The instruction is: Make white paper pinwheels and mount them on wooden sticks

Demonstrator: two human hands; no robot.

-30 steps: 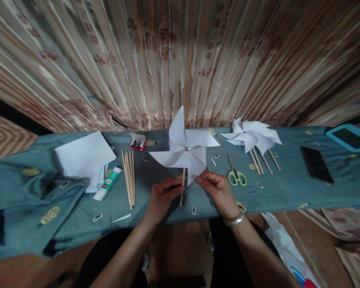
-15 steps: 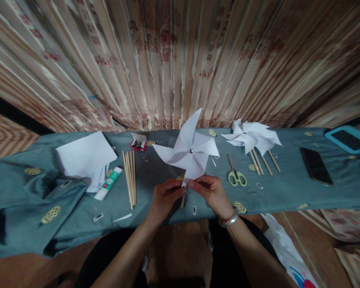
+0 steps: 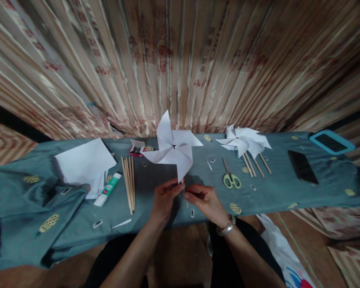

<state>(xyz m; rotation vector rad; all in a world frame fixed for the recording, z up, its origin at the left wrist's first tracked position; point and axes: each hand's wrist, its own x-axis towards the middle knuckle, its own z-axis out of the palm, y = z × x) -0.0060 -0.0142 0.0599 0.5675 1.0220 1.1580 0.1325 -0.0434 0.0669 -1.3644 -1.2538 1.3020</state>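
Note:
A white paper pinwheel [image 3: 184, 139] with a silver pin at its centre stands up over the middle of the cloth. My left hand [image 3: 165, 199] pinches its wooden stick [image 3: 187, 203] just under the lowest blade. Close beside it, my right hand [image 3: 206, 202] has thumb and fingertips closed at the same stick, a little lower. Most of the stick is hidden behind the fingers and the paper. Behind the pinwheel's left blade sits a small red box of pins [image 3: 136, 149], its lid up.
To the left lie white paper sheets [image 3: 84, 162], a glue stick [image 3: 108, 189] and several wooden sticks [image 3: 128, 184]. Scissors [image 3: 231, 180], finished pinwheels [image 3: 249, 140], a phone [image 3: 303, 167] and a blue-framed tablet [image 3: 332, 142] lie to the right. A pleated curtain [image 3: 180, 60] hangs behind.
The pinwheel has turned and leans further left, its blades at new angles. My right hand has moved from the lowest blade's tip down to the stick. The view has shifted slightly.

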